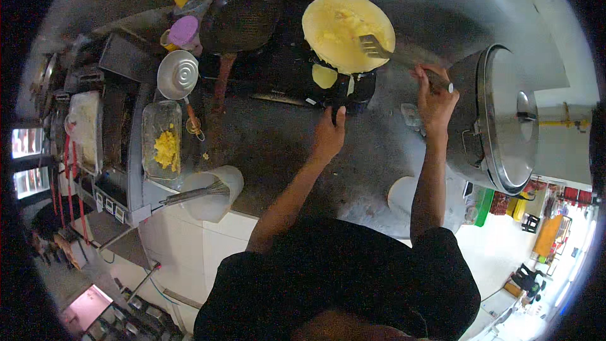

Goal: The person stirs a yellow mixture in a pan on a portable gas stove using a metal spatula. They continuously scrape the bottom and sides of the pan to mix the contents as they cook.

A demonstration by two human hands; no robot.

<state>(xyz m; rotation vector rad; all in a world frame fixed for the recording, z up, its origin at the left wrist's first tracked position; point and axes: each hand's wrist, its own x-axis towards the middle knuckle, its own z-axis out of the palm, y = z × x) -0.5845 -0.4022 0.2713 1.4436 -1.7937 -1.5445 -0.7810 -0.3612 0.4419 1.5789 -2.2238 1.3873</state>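
Note:
My left hand (329,135) grips the dark handle (339,103) of a pan, thumb and forefinger on either side of it. Above that handle lies a round, pale yellow sheet of what looks like egg (331,52), with lumpy egg pieces on its middle; it hides most of the pan. A smaller yellow patch (324,76) shows just below its edge. In my right hand (436,104) is a slotted metal turner (371,47). Its slotted head rests on or just over the right part of the egg; contact cannot be made out.
A large lidded steel pot (497,118) stands close to my right arm. Leftward are a dark pan (241,26), a metal ladle (177,75), a glass dish (147,151) holding yellow egg pieces, and a whitish tub (232,182) with a whisk (189,194) in it.

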